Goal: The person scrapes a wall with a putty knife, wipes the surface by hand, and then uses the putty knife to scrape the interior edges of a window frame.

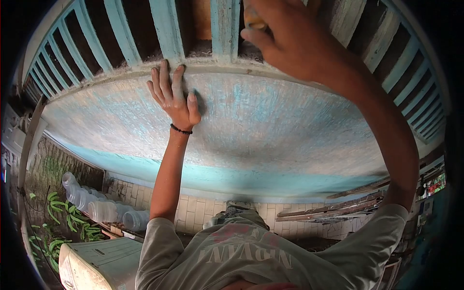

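Left hand [174,99] lies flat, fingers open, on the blue panel [270,125]; right hand [285,38], higher, clenches a yellowish pad [252,20] against the upright slat [223,29].

Clear plastic jugs [104,210] are lying on their sides in a row at the lower left of the frame, touching one another. Green leafy plants [60,215] are growing just left of them, along a dark mossy wall [53,164]. A white lidded bin [96,263] is sitting at the bottom left corner. Pale square floor tiles [198,212] are running across the lower middle. Long weathered wooden planks [338,208] are lying stacked at the right, slanting upward toward the edge.
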`<state>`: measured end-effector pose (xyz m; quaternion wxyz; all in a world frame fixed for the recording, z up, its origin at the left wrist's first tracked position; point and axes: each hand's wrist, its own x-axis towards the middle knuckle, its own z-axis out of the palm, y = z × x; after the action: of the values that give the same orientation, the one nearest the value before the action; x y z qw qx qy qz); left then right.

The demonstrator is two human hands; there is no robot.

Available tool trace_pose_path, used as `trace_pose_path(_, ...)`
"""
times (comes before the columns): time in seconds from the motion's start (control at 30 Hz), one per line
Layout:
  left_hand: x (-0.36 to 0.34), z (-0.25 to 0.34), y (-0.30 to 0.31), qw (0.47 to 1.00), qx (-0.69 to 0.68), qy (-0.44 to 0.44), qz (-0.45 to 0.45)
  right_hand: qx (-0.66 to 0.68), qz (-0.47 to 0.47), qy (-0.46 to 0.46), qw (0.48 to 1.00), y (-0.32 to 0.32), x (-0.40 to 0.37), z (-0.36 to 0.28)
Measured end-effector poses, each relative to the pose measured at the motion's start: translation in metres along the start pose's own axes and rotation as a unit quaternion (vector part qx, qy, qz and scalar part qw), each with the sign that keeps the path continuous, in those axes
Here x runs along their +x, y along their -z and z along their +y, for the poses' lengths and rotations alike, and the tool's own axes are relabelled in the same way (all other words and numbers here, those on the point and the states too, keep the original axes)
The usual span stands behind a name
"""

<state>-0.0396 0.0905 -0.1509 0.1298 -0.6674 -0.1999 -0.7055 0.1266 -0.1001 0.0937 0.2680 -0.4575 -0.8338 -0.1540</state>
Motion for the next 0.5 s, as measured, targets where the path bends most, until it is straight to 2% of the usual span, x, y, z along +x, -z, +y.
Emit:
trace_pose_path(0.23, 0.001, 0.001, 0.002, 1.000, 0.000, -0.001, -0.002, -0.066, -0.011, -0.023, 0.997, 0.032, -0.007, -0.055)
trace_pose_path(0.37, 0.000, -0.001, 0.000, 1.000, 0.001, -0.003, 0.002, -0.054, 0.035, -0.007, 0.998, 0.030, 0.000, -0.032)
trace_pose_path(0.43, 0.000, 0.000, 0.000, 1.000, 0.007, -0.002, 0.000, -0.044, 0.024, 0.000, 0.999, 0.012, 0.000, -0.003)
trace_pose_path(0.5, 0.000, 0.000, 0.001, 1.000, 0.005, 0.000, -0.003, -0.040, 0.006, -0.014, 0.999, 0.008, -0.004, -0.009)
